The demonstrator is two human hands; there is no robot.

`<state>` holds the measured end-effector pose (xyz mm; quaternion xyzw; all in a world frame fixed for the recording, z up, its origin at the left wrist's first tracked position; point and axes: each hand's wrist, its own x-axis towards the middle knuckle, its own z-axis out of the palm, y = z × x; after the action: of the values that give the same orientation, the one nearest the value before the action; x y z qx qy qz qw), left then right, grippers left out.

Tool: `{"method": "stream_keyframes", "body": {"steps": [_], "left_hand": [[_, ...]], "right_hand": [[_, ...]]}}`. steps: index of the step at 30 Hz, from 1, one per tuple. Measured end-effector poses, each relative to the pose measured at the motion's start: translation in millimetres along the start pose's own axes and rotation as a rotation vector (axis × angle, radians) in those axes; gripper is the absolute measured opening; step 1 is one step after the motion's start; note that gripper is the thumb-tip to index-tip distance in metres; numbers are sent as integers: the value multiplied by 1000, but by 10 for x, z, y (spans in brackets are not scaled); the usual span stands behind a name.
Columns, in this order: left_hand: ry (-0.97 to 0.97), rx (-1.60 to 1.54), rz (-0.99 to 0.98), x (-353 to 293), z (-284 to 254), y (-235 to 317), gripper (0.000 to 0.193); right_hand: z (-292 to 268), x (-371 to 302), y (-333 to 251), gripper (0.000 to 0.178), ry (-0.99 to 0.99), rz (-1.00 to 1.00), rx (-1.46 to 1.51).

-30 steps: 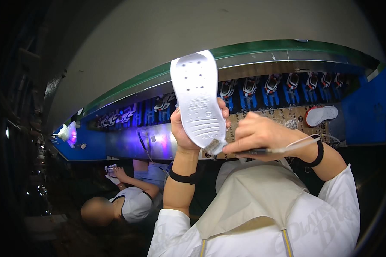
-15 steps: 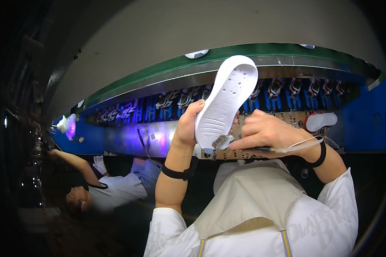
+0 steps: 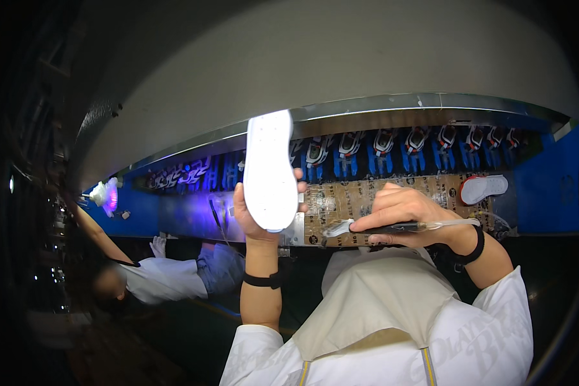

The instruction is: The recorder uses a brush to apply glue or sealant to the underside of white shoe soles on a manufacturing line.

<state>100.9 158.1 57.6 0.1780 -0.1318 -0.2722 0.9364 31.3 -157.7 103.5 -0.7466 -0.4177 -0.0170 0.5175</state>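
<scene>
Seemingly to leave its face uncovered, the left hand (image 3: 243,217) grips the white shoe sole (image 3: 270,168) with fingers (image 3: 301,187) around its lower end, over the table (image 3: 341,196); the right hand (image 3: 402,209) clasps a tube-fed brush (image 3: 387,228), apart.

Long silvery metal bench (image 3: 179,215); brown printed sheeting (image 3: 331,202) covers its right stretch. On sheeting, near right end: white sole-shaped piece with red edge (image 3: 479,190). On bare metal, left: slim black stick-shaped tool (image 3: 215,211).
</scene>
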Motion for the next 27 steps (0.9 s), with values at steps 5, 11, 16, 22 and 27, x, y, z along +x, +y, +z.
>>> {"method": "stream_keyframes", "body": {"steps": [5,11,16,22,27], "left_hand": [[-120,116,32,572,189,654,72],[169,187,173,1449,-223,898,49],[566,641,435,1237,-621,1209,42],[1037,1489,718,967,-1154,2740,41],[1268,1732,517,852,-1618,3201,40]], "right_hand": [[95,-144,85,33,44,78,16],[166,-111,214,34,56,103,37],[141,-300,286,33,107,291,-12],[120,-374,254,32,141,432,2],[167,-360,251,32,167,451,-18]]}}
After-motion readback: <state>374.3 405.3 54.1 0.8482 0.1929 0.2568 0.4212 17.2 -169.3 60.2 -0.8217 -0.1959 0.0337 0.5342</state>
